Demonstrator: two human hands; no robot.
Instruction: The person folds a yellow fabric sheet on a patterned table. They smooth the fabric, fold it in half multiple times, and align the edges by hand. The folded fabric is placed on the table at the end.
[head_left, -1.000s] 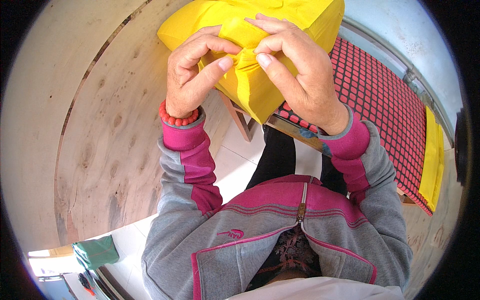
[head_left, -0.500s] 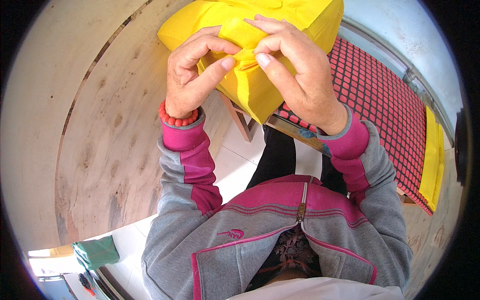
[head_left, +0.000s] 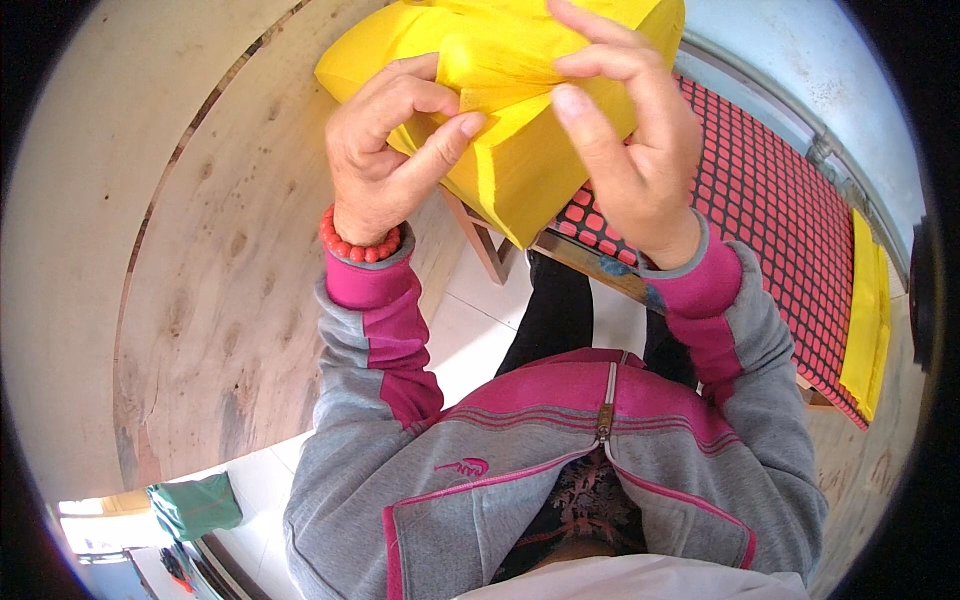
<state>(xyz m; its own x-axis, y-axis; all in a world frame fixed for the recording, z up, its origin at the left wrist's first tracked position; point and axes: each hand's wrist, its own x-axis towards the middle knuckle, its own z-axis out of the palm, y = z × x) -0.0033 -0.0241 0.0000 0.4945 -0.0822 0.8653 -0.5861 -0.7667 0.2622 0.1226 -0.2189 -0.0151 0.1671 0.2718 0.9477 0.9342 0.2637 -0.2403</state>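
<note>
A bright yellow cloth bag, boxy and creased, stands at the top middle. With thumb and forefinger, my left hand pinches a folded edge of it. On that wrist is a red bead bracelet. My right hand is at the other end of the fold, the cloth drawn taut to its thumb and forefinger while the other fingers stretch away. The taut fold runs between my two hands.
On the left is a large pale wooden board. A bench with a red-and-black checked cover runs along the right, bearing flat yellow folded pieces at its end. A green bag sits at lower left. Behind the bench is a pipe.
My right hand has moved to the right, away from my left, and its fingers have spread. The folded edge is stretched out between them. My left hand stays nearly in place.
</note>
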